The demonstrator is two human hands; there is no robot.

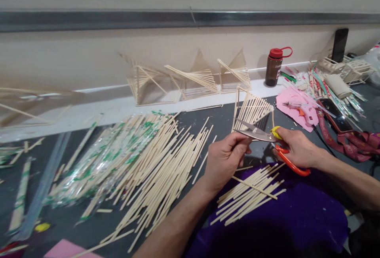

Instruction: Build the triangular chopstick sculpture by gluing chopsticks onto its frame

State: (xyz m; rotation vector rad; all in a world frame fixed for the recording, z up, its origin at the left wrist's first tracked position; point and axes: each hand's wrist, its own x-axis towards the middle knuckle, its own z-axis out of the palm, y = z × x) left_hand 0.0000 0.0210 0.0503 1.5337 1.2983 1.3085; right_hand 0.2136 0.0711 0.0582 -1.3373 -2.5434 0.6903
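Observation:
My right hand (299,147) is closed around a pair of scissors (255,132) with orange-red and yellow handles. Their blades are parted and point left, just above the fingers of my left hand (227,155). That hand is pinched closed; what it grips is hidden by the fingers and blades. Below the hands, short wooden sticks (247,194) lie loosely on a dark purple sheet (308,210), one crossing the others. Right behind the scissors stands a twisted stick frame (252,107), partly covered by the blades.
Long loose sticks (166,174) and plastic-wrapped sticks (103,159) spread across the left. More stick frames (196,77) stand along the wall. At right are a red-capped bottle (273,67), a glue gun (305,111) on pink paper, a phone (335,115) and a lanyard (347,145).

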